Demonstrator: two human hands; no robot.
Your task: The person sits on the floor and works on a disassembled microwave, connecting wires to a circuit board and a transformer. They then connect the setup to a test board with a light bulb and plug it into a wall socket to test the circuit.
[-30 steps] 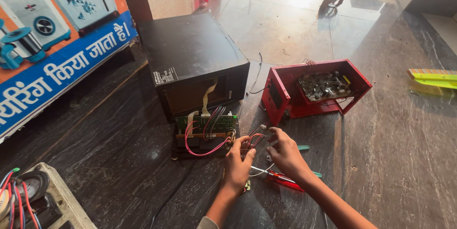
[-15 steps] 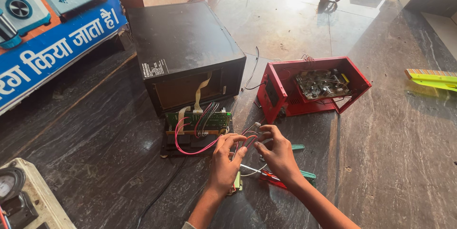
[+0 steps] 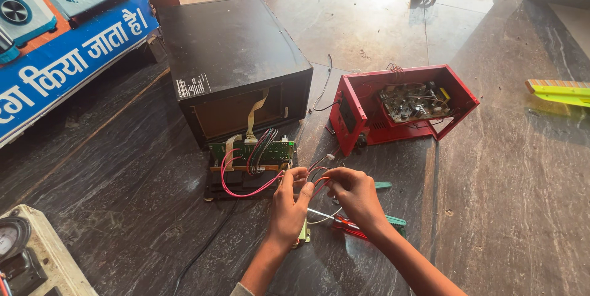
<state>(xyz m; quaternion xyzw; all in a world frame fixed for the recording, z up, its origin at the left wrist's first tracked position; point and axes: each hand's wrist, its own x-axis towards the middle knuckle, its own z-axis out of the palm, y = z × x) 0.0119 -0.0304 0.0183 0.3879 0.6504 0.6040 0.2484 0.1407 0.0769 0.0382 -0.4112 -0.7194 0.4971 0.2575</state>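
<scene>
- The dark stone floor (image 3: pixel 504 197) takes up most of the view, glossy and streaked.
- A blue and orange banner (image 3: pixel 55 56) lies along the upper left edge.
- A black box (image 3: pixel 230 56) sits in the middle with its front open toward the person.
- A red metal case (image 3: pixel 399 108) stands just right of the black box, open on top with wiring inside.
- A pale device with a dial (image 3: pixel 31 259) shows in the lower left corner.
- A green circuit board (image 3: pixel 252 151) lies in front of the black box, joined to it by a flat ribbon and coloured leads.
- The left hand (image 3: pixel 289 207) is curled, fingertips pinching the red wires (image 3: pixel 246 188) that loop out from the board.
- The right hand (image 3: pixel 356 197) is curled too, fingertips pressed together on thin wires just beside the left hand's fingers.
- A red-handled tool (image 3: pixel 347 227) lies on the floor under the right wrist, with green handles (image 3: pixel 393 220) beside it.
</scene>
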